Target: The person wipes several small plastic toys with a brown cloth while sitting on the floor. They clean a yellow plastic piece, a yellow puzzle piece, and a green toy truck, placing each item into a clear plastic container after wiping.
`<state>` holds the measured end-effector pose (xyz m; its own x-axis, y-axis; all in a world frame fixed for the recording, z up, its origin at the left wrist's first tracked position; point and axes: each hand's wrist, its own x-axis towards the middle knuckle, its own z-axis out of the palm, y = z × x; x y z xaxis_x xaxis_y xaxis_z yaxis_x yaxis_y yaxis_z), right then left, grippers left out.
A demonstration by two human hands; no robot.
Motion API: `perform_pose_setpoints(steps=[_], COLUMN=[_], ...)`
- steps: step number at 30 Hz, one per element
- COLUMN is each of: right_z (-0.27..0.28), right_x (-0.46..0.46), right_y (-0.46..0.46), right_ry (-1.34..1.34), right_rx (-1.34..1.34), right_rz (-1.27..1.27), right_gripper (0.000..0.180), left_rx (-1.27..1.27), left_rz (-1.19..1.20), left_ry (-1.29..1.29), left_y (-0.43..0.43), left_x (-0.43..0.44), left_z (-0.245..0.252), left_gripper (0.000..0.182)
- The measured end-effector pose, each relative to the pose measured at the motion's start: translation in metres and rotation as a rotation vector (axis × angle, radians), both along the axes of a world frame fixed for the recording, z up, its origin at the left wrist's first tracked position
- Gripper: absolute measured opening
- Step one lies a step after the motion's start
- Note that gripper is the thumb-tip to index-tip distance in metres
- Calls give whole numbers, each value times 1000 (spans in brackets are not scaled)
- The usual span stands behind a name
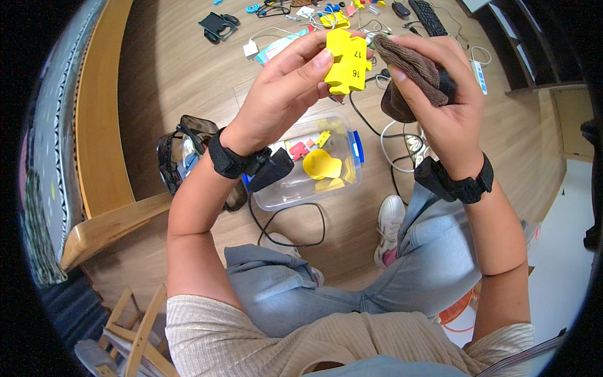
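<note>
Between the fingers and thumb of my left hand (292, 77) are yellow foam puzzle pieces (346, 66), which look joined and bear the numbers 16 and 17. My right hand (452, 94), just to the right of them, grips a bunched brown cloth (410, 80). Cloth and pieces are close together; whether they touch is unclear. Below my hands a clear plastic box (282, 198) with blue latches stands on the floor. Inside it lie several yellow pieces, a red puzzle piece (298, 151) and a small numbered yellow piece (323, 138).
A black mesh bag (188, 136) sits left of the box, near a wooden bed frame (101, 118). Black cable (320, 221) loops over the floor. Further off lie a keyboard (427, 18), a mouse (401, 9), a power strip (479, 77) and a black holder (218, 27).
</note>
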<state>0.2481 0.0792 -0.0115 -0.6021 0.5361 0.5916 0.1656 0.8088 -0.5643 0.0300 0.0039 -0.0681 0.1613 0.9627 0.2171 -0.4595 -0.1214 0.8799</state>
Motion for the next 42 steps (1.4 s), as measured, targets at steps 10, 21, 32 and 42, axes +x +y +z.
perform_pose_setpoints(steps=[10,21,32,42], right_z=[0,-4,-1,-6], right_x=[-5,-3,-2,-2], right_y=[-2,-7,-2,-3], right_ry=[-5,-81,-14,-32], right_rx=[99,15,51,0], right_rz=[58,119,5,87], right_gripper=[41,40,40,39], left_rx=[60,-46,-61,-27], left_rz=[-66,-27,-29,-41], left_ry=[2,-28,-12,-21], left_y=[-2,-5,-6,-5], left_x=[4,3,6,7], left_z=[2,-7,-5,-3], left_gripper=[51,53,54,50])
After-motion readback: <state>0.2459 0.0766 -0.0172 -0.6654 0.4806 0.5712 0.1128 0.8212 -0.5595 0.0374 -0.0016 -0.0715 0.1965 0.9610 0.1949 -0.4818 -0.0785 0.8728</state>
